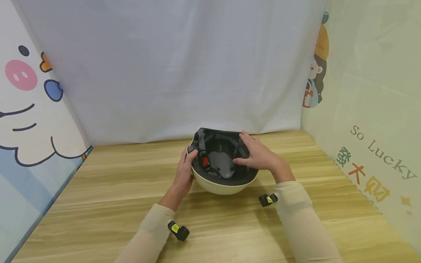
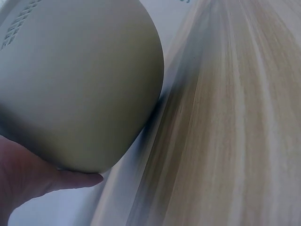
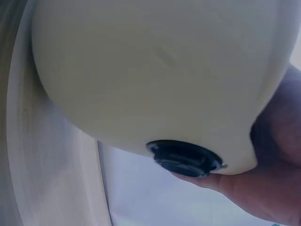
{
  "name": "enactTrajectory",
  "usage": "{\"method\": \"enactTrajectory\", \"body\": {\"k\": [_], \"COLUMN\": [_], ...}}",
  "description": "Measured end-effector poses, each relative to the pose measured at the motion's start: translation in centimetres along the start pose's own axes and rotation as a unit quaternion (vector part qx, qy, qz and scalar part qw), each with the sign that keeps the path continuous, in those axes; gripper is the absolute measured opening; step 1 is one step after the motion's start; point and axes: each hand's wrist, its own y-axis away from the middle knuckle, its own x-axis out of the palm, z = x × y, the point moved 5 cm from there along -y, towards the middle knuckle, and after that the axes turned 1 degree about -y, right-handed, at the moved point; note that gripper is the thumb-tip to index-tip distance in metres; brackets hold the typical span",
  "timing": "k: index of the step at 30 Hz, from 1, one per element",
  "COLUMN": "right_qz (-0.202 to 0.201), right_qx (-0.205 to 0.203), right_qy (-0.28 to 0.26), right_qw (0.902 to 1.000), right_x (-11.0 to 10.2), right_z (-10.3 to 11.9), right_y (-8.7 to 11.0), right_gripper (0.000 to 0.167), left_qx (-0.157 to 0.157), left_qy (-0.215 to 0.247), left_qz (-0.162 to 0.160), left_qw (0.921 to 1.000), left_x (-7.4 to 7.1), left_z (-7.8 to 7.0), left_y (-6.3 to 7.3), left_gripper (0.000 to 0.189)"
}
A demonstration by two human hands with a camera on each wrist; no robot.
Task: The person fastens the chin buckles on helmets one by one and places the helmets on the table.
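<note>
A cream helmet (image 1: 217, 188) lies upside down on the table, tilted so its black padded inside (image 1: 222, 162) shows in the head view. Inside it are grey straps and a red buckle piece (image 1: 205, 162). My left hand (image 1: 184, 170) grips the left rim, thumb over the edge. At the right rim, my right hand (image 1: 260, 153) holds the helmet with the thumb inside the opening. The right wrist view shows the smooth shell (image 3: 155, 80) and a black round fitting (image 3: 186, 157) beside a finger. Vent-like marks (image 2: 21, 23) appear on the shell in the left wrist view.
The wood-grain table (image 1: 108, 190) spreads around the helmet. A white cloth backdrop (image 1: 164, 73) hangs behind it. Printed panels stand left and right, the right one (image 1: 371, 109) bearing lettering. A black wrist camera (image 1: 179, 231) is worn on each sleeve.
</note>
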Motion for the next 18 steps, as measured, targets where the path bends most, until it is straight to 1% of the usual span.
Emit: {"method": "enactTrajectory", "body": {"k": [5, 9, 14, 18], "right_qz": [0.009, 0.019, 0.037, 0.045], "right_qx": [-0.004, -0.016, -0.031, -0.031], "right_qy": [-0.006, -0.02, -0.052, -0.061], "right_qw": [0.9999, 0.9995, 0.9975, 0.9966], "right_x": [0.27, 0.36, 0.49, 0.5], "right_z": [-0.03, -0.17, -0.51, -0.7], "right_y": [-0.13, -0.06, 0.14, 0.27], "right_gripper": [0.102, 0.107, 0.107, 0.103], "left_qx": [-0.005, -0.001, 0.002, 0.01], "left_qy": [-0.013, -0.021, -0.02, -0.03], "left_qz": [-0.005, -0.001, -0.009, -0.013], "left_qw": [0.9999, 0.9998, 0.9998, 0.9994], "left_x": [-0.23, -0.11, -0.14, -0.16], "left_z": [0.08, -0.05, -0.13, -0.2], "left_y": [-0.02, 0.03, 0.08, 0.1], "left_gripper": [0.063, 0.06, 0.054, 0.054]}}
